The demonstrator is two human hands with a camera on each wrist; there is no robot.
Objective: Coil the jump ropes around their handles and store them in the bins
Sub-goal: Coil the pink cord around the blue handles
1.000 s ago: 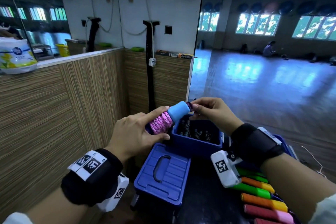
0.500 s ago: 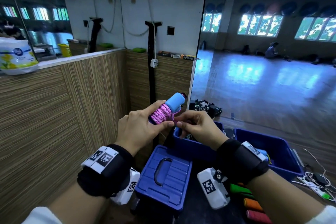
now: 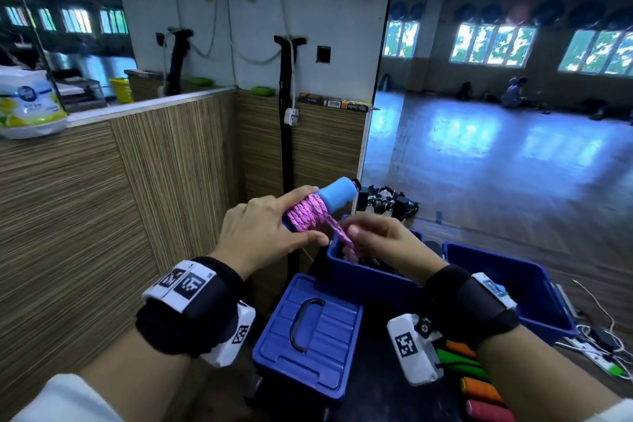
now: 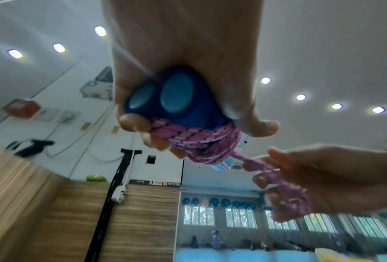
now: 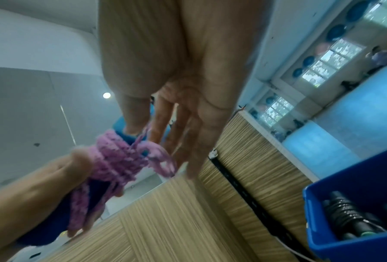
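The person wears a wide black band (image 3: 191,308) around the left wrist. On top of this band there is a white plate (image 3: 180,284) with two black square code markings. Under the same wrist hangs a small white camera box (image 3: 233,336), also with a black square code on its side. The right wrist has a similar black band (image 3: 469,305), with a white plate (image 3: 493,288) on its outer edge that shows a bluish marking. A white camera box (image 3: 412,349) with one black square code and a small black screw hangs below it. Both arms are bare up to white sleeves (image 3: 68,401), seen at the bottom corners.
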